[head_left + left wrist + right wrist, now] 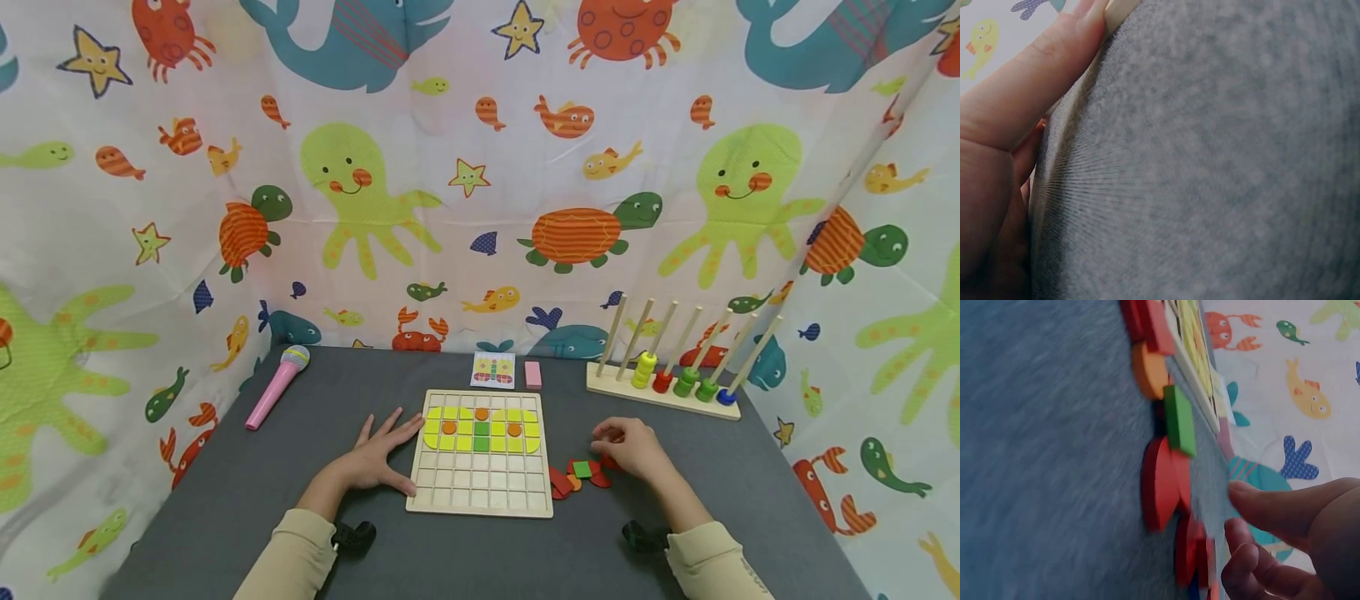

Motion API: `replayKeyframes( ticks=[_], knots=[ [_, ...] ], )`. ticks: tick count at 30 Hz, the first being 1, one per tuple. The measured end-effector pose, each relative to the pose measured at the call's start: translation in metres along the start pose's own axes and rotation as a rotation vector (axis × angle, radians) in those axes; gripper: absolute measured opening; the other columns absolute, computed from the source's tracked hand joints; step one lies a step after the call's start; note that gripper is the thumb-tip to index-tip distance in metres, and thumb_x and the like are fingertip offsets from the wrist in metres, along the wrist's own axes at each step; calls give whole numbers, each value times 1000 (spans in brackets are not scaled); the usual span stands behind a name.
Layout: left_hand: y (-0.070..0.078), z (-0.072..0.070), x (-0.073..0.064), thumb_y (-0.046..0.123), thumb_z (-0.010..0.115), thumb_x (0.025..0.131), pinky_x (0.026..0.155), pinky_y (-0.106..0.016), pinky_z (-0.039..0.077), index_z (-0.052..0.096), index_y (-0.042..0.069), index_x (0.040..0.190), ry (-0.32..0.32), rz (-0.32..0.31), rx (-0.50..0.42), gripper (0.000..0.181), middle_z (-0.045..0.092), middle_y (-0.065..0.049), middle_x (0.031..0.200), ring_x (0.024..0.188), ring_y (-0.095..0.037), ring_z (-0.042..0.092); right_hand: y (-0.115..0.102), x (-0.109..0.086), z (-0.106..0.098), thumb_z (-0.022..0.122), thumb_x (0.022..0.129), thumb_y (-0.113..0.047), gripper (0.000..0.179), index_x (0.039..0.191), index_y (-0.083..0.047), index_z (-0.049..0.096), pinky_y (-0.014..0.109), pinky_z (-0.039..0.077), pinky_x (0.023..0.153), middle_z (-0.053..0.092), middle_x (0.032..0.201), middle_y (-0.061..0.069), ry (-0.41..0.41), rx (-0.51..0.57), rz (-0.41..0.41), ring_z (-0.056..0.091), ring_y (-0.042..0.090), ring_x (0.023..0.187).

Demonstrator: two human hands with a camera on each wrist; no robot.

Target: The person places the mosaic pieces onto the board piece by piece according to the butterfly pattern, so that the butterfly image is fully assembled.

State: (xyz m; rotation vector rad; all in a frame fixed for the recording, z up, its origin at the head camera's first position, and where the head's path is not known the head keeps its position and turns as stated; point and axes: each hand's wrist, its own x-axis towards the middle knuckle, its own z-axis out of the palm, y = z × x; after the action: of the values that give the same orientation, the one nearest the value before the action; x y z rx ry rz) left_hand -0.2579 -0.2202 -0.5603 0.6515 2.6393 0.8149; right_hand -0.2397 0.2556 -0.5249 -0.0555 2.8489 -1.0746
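A wooden grid board (480,492) lies on the table, its upper rows filled with yellow, orange and green tiles and its lower rows bare. My left hand (372,457) rests with spread fingers along the board's left edge, the thumb touching near the lower left corner. Right of the board is a loose pile with red pieces (1161,481), a green tile (1179,420) and an orange piece (1149,370). Over the far right of this pile hovers my right hand (633,446), fingers loosely bent. In the right wrist view, thumb and fingers are apart with nothing visible between them.
Behind the board lie a picture card (493,370) and a pink block (532,376). A peg rack (678,400) with colored beads stands at the back right. A pink toy microphone (273,392) is at the back left. A printed curtain (480,242) encloses the grey table.
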Motion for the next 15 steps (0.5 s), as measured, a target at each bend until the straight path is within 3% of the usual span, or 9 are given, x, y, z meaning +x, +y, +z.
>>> replayKeyframes(
  ticks=[10,15],
  knots=[
    [-3,2,2,67,84,66,117,-65,-18,21,26,163,-6,6,23,122,18,2,170,158,-33,-2,22,-14,-15,84,83,-17,26,108,-16,78,39,52,75,70,103,5,-91,-128,-46,60,20,88],
    [-6,2,3,69,83,64,117,-64,-18,20,29,163,-5,0,31,124,17,5,170,158,-31,-3,24,-14,-16,84,82,-17,27,109,-19,77,38,49,75,64,99,3,-129,-204,-121,54,20,88]
  ],
)
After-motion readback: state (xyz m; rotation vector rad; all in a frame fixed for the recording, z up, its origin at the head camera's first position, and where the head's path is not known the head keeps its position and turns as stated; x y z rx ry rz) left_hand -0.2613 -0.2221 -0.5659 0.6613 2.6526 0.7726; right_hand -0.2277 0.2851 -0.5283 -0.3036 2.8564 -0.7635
